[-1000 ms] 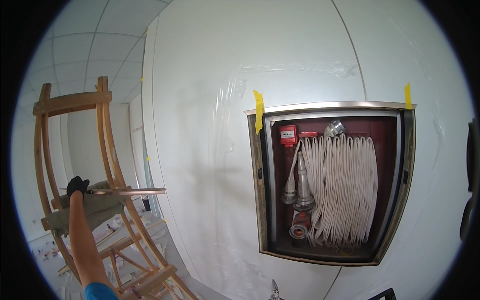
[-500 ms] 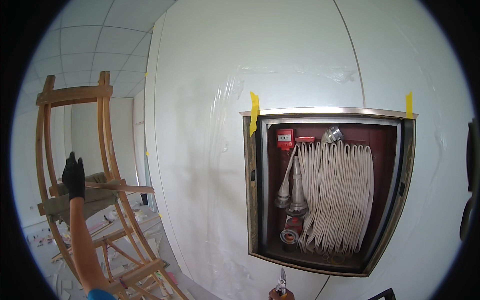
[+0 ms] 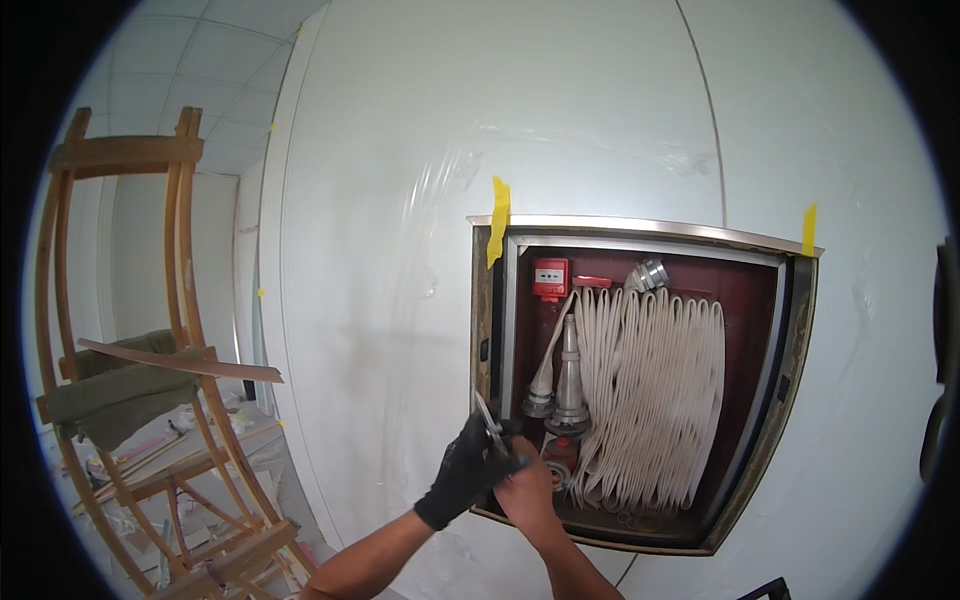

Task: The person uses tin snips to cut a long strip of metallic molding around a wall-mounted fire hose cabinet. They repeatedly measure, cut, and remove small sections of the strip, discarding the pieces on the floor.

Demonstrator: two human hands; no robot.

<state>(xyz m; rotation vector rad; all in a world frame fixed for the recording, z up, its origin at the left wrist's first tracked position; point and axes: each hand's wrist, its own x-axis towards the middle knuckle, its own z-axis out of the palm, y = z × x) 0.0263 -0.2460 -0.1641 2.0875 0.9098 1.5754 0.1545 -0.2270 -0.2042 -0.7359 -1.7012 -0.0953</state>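
In front of the lower left corner of a recessed hose cabinet (image 3: 485, 330), my two hands meet around a pair of snips (image 3: 491, 420). The metal jaws point up; the handles are hidden between the hands. My left hand (image 3: 465, 468), in a black glove, is closed at the tool with its fingers crossing toward the other hand. My bare right hand (image 3: 525, 487) is closed round the lower part, partly covered by the glove. A thin metal strip (image 3: 215, 368) lies across a cloth-wrapped rung (image 3: 130, 400) of the wooden ladder (image 3: 185, 250) at the left.
Inside the cabinet hang a folded white hose (image 3: 655, 400), metal nozzles (image 3: 570, 375) and a red call box (image 3: 551, 277). Yellow tape (image 3: 498, 220) holds a metal trim (image 3: 650, 228) along its top edge. Scraps and strips (image 3: 190, 520) litter the floor behind the ladder.
My left hand has left the strip on the ladder and come right to the snips. My right hand has risen with the snips. The view has shifted slightly right.
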